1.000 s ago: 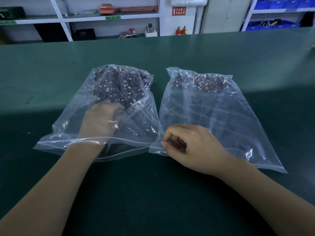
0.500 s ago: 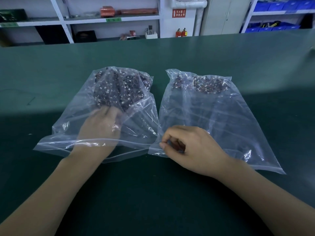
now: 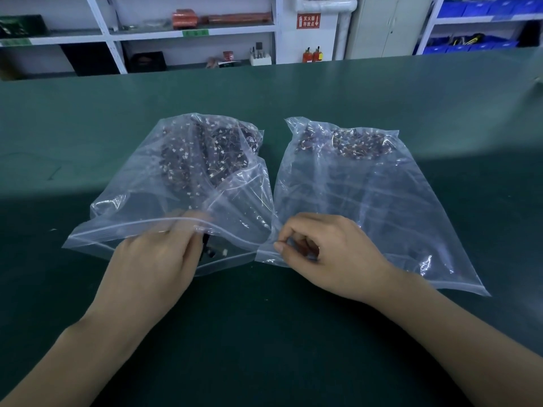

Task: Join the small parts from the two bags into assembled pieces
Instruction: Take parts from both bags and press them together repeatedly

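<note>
Left hand point(image 3: 158, 259) withdrawn to left bag point(image 3: 182, 183) mouth, apparently pinching a small part point(image 3: 209, 250), right hand point(image 3: 329, 257) curled around another.

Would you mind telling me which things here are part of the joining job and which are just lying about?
Part of the job:
- left bag of small parts
- right bag of small parts
- dark part pinched by the left hand
- right hand, curled on a small part

Just lying about:
- shelves with boxes
- fire extinguishers
- blue bins
</note>
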### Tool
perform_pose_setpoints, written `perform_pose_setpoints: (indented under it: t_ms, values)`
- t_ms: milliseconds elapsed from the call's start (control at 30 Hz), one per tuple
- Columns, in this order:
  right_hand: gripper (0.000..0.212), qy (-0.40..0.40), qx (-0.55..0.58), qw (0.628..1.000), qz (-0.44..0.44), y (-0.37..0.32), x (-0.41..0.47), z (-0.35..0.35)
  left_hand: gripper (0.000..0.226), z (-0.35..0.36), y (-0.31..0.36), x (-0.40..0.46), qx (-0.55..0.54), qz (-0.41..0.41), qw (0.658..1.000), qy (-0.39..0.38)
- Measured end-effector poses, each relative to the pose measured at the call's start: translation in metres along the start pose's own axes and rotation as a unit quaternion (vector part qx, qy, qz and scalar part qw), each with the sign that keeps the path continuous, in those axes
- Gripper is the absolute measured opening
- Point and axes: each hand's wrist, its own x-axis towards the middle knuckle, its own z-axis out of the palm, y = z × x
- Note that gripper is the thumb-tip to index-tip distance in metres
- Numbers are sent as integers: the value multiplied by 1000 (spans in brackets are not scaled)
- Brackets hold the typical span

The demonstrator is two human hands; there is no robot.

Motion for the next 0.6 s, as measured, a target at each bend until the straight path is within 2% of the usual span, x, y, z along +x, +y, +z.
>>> perform_pose_setpoints:
  t_ms: [133,500,600]
  values:
    - [8,6,2,1000,3,0,0,0,18,6,-3,-8,-23,90,993,70]
    - [6,28,32,999,17,-5,0,-2,11,-1,6,-9,-126,159,972,122]
    - [5,30,105,994,18,-9,0,-2,9,2,22,-11,-217,122,962,117]
